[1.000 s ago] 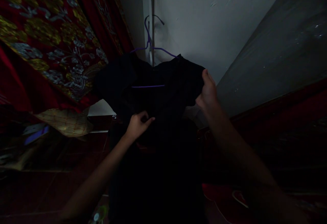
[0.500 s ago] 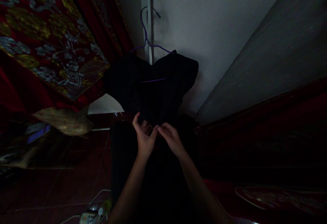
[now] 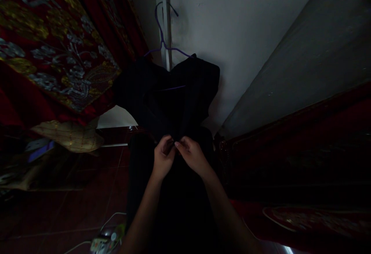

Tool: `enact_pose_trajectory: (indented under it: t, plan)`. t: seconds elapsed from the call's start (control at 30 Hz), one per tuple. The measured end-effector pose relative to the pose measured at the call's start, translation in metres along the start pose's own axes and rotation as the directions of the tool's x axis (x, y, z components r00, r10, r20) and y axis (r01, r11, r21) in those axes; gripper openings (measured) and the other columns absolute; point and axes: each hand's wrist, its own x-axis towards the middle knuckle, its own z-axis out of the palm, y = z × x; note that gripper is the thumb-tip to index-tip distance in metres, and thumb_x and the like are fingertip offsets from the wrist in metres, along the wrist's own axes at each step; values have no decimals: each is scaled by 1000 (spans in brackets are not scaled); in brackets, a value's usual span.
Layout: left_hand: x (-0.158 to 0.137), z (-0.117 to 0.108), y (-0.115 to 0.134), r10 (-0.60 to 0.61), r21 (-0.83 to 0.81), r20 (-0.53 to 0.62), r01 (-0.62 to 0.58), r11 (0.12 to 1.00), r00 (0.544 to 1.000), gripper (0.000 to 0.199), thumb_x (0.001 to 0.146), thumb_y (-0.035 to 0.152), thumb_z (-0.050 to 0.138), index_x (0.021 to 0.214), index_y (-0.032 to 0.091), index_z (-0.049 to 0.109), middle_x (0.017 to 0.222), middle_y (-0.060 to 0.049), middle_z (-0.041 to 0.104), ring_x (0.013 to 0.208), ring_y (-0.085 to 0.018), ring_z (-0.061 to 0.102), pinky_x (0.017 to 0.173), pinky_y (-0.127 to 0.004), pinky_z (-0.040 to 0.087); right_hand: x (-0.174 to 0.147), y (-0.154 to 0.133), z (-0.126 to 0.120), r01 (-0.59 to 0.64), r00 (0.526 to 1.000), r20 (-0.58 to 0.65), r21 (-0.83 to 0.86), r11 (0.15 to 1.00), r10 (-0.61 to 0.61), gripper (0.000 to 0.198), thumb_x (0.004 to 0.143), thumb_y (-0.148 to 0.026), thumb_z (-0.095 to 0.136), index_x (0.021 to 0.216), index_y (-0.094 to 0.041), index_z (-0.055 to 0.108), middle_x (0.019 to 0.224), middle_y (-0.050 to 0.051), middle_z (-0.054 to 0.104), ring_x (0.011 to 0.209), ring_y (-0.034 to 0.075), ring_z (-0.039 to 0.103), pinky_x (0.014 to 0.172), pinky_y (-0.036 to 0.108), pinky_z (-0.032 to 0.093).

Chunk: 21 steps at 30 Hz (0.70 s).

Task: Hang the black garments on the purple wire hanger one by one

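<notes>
A dark shirt (image 3: 199, 80) with an open neckline hangs on a purple wire hanger (image 3: 162, 34) against the wall. My left hand (image 3: 164, 155) pinches the shirt's front edge at the bottom of the neck opening. Close beside it, almost touching, my right hand (image 3: 191, 153) has its thumb and fingers closed on the opposite front edge. In the dim light the cloth between the fingertips is hard to see, and no button can be made out.
A red embroidered cloth (image 3: 66, 53) with gold and silver flowers hangs at the left. Below it lies a beige checked cloth (image 3: 69, 136). A power strip (image 3: 100, 245) with cables rests on the red tiled floor (image 3: 87, 200). Dark carved furniture (image 3: 278, 149) stands on the right.
My left hand's raised, spread fingers have curled in to the shirt's edge. My right hand stays pinched at nearly the same place. The whole view has shifted slightly.
</notes>
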Motion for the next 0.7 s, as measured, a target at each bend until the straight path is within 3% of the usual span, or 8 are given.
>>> enact_pose_trajectory:
  t: [0.17,0.27,0.5,0.7]
  plan:
    - [-2,-2,-1,66,96,-38,-62,993,997,31,78,20,71,109,19,69,109,-8,67,97,-20,72,84,-31,63,1,0,0,8,1000,20,5,1000,-8,19,92,-40,60,87,-22,59,77,2,64,72,17,62,67,28,46]
    - [-3,-4,1,67,112,-36,-62,992,997,27,79,21,71,107,19,70,102,-7,69,94,-19,72,80,-29,63,0,3,4,-10,1000,-2,20,1000,10,25,94,-46,57,85,-22,57,76,2,62,70,17,60,62,27,45]
    - [-5,-3,10,-42,109,-149,58,992,988,32,74,25,79,103,16,71,86,-5,73,82,-18,73,74,-27,62,-1,2,6,-8,1000,14,23,1000,7,22,96,-45,53,91,-24,54,74,-1,59,63,15,57,56,25,42]
    - [-6,-2,8,-86,60,-94,92,994,992,30,76,24,81,103,16,70,84,-4,73,78,-16,73,75,-26,60,1,-3,0,-17,998,54,103,995,11,20,94,-41,53,85,-23,54,66,-2,59,62,15,59,60,27,43]
